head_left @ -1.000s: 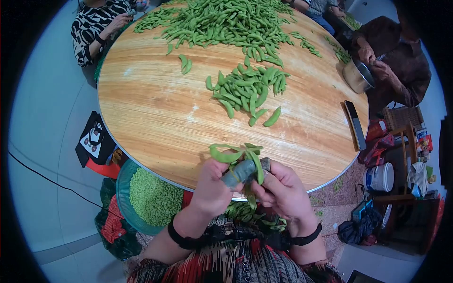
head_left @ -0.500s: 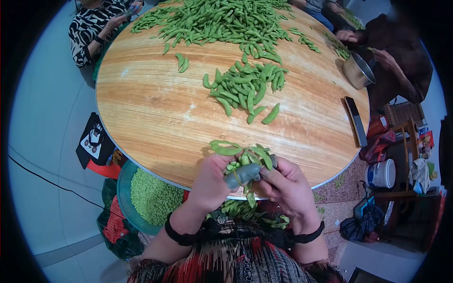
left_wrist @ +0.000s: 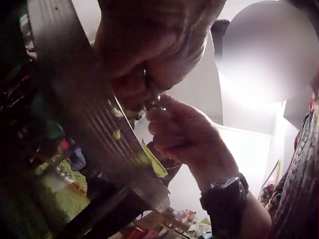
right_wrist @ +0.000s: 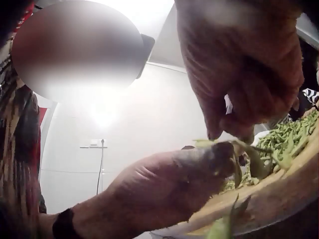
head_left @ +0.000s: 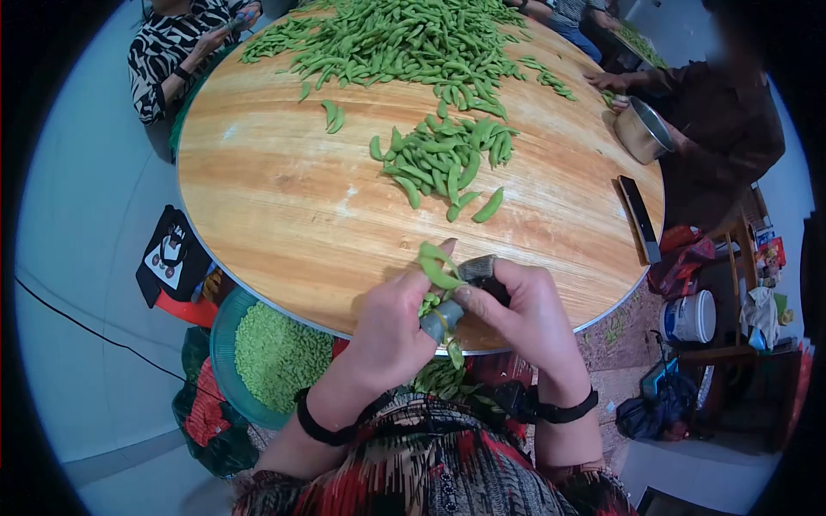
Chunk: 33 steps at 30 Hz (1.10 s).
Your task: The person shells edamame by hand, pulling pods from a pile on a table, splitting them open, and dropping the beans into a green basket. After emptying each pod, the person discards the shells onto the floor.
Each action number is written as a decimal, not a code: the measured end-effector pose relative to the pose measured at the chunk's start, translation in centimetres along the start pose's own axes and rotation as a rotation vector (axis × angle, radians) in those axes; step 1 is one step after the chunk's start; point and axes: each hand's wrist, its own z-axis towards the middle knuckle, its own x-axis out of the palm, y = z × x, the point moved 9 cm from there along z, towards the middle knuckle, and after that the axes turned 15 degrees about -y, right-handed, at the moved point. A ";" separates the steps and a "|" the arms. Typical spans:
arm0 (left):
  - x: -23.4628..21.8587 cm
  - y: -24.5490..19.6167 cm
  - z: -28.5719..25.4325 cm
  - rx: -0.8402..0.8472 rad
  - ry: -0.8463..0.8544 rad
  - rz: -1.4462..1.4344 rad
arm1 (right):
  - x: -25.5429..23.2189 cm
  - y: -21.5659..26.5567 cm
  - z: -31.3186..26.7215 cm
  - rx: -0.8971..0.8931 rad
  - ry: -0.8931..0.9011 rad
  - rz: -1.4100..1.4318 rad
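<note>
Above the near edge of the table, the left hand (head_left: pixel 391 331) grips a green pod (head_left: pixel 437 268) and some shelled beans (head_left: pixel 428 303); a grey-green cover wraps its thumb. The right hand (head_left: pixel 535 320), with a dark cover on a finger, pinches the pod's right end between thumb and finger. Seen from the left wrist, the right hand (left_wrist: pixel 187 134) meets the left hand (left_wrist: pixel 149 45) beside the table edge. The right wrist view shows the left hand (right_wrist: pixel 154 189) with its covered thumb below the right hand (right_wrist: pixel 244 64).
A small pile of pods (head_left: pixel 447 159) lies mid-table, a large heap (head_left: pixel 404 43) beyond. A phone (head_left: pixel 638 219) and metal pot (head_left: pixel 644 131) stand at the right edge. A teal basket of shelled beans (head_left: pixel 275 361) sits below left. People sit at the far left and right.
The right hand has risen slightly with its dark-covered finger lifted. Fewer pods show between the hands. The person at the right has reached toward the table, and the pot has shifted slightly left.
</note>
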 end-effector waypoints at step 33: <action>-1.9 2.6 -0.9 -0.160 0.002 -0.043 | -2.6 -1.2 -3.3 0.412 0.040 0.742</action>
